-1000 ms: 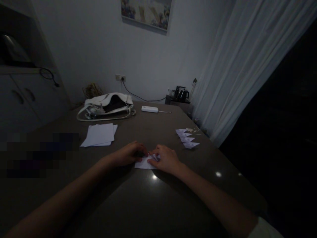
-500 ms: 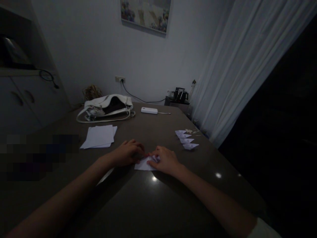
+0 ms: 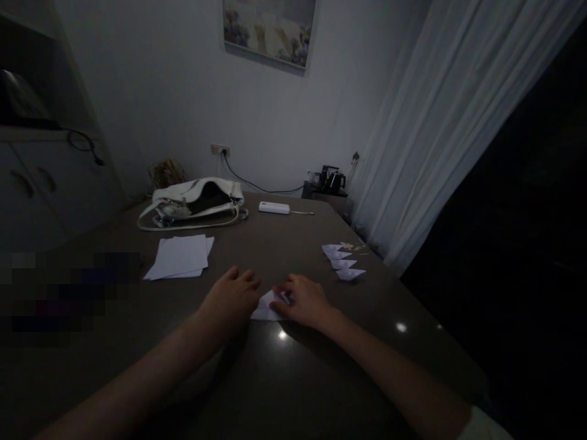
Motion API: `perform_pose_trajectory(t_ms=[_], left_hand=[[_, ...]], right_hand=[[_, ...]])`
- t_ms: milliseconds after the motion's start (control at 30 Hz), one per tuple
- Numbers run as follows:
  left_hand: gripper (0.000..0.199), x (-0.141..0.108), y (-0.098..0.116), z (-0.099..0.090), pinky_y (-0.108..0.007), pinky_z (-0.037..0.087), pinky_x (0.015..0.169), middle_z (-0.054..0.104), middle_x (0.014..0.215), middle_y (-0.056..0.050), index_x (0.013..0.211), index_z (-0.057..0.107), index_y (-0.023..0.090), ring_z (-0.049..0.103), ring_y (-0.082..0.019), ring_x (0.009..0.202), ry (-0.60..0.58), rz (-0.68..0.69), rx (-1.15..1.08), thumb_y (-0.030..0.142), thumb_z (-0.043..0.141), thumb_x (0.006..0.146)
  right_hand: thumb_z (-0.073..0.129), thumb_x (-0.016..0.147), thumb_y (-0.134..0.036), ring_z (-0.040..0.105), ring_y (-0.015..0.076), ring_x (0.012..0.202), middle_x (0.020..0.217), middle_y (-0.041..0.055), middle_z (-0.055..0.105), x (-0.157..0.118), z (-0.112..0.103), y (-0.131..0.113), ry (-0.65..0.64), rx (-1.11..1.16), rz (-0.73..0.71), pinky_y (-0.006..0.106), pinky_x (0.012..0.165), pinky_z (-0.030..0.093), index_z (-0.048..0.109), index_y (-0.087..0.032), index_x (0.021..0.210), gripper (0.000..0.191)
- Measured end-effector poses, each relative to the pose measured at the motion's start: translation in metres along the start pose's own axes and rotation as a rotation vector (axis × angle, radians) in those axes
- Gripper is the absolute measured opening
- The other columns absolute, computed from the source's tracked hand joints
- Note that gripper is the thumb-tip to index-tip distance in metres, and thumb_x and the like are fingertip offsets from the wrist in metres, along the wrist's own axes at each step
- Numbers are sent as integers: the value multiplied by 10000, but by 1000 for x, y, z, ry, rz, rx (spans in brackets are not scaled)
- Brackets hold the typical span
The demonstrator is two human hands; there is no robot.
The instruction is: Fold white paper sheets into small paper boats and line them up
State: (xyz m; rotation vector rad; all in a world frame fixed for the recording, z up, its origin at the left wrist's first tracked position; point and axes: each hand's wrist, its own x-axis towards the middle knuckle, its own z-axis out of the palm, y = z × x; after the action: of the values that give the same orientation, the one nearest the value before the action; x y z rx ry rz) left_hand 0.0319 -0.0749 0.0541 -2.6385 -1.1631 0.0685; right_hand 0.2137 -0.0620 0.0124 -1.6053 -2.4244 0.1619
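Observation:
A folded sheet of white paper with a peaked top lies flat on the dark table in front of me. My right hand is curled over its right part, thumb and fingertips gripping the paper and covering that end. At the paper's left end is my left hand, its back turned up and its fingers a little apart. The left thumb is hidden, so I cannot tell whether it touches the paper. To the right stand several small folded paper boats in a row.
A stack of white paper sheets lies at the left. Farther back are a white handbag and a white power bank with a short cable. Small pale bits lie beyond the boats. A curtain hangs along the right side.
My left hand has drawn back from the paper's top edge to its left end, uncovering the peak. The right hand stays on the paper. The view has shifted slightly.

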Motion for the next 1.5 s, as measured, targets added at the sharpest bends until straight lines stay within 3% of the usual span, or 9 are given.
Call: perform_pose_trajectory(t_ms=[133,267,400,567,667,833,1133,1333,1500], left_hand=[[154,-2,7,-2,-339,366,704,651,861,-94,682,688,149,550,-231,872,-13,-24,17,87,567,754],[161,2,-1,2,-343,392,726,644,865,-91,757,668,140,564,-232,855,96,-30,-67,65,525,755],[264,10,-8,22,-292,412,769,655,917,-57,914,649,180,580,-192,875,99,141,-351,32,500,755],[241,16,-14,47,-233,427,698,628,912,-57,872,652,169,597,-154,798,72,142,-610,56,452,798],[191,18,-18,52,-236,431,712,607,920,-66,860,638,155,583,-157,813,105,130,-671,118,454,826],[200,18,-20,53,-294,406,839,595,1037,-81,988,600,169,532,-191,971,150,166,-659,168,456,850],[252,17,-12,42,-347,388,792,618,1013,-69,1060,574,211,553,-221,934,77,106,-419,173,423,862],[241,15,-17,46,-320,383,778,613,973,-55,1066,573,236,562,-198,880,74,103,-472,224,463,853],[225,16,-20,45,-308,380,783,629,948,-42,1003,626,255,543,-204,905,94,169,-526,179,503,830]], right_hand=[[569,734,-546,542,174,811,871,29,566,0,1,1,20,14,-4,250,611,355,646,-273,970,370],[578,733,-527,547,179,808,849,28,575,2,1,1,12,23,1,254,613,356,645,-280,984,359],[577,744,-497,548,176,809,844,28,587,3,2,1,17,58,-11,251,619,360,637,-260,982,341],[599,751,-430,549,148,790,881,20,589,5,0,10,31,123,-94,238,618,363,605,-241,1015,325],[607,749,-409,549,162,836,920,40,590,6,-3,21,78,88,-50,251,640,367,613,-213,988,309],[605,734,-465,564,173,832,882,46,609,7,-5,29,108,57,41,255,619,352,629,-191,853,299],[671,657,-460,560,134,652,738,32,638,11,3,28,95,245,228,225,517,313,608,-173,729,303],[672,682,-300,552,110,597,680,21,632,13,8,25,150,366,173,213,522,342,607,-153,744,172],[679,674,-350,561,129,620,715,29,634,12,12,21,151,321,154,222,528,345,622,-159,838,258]])
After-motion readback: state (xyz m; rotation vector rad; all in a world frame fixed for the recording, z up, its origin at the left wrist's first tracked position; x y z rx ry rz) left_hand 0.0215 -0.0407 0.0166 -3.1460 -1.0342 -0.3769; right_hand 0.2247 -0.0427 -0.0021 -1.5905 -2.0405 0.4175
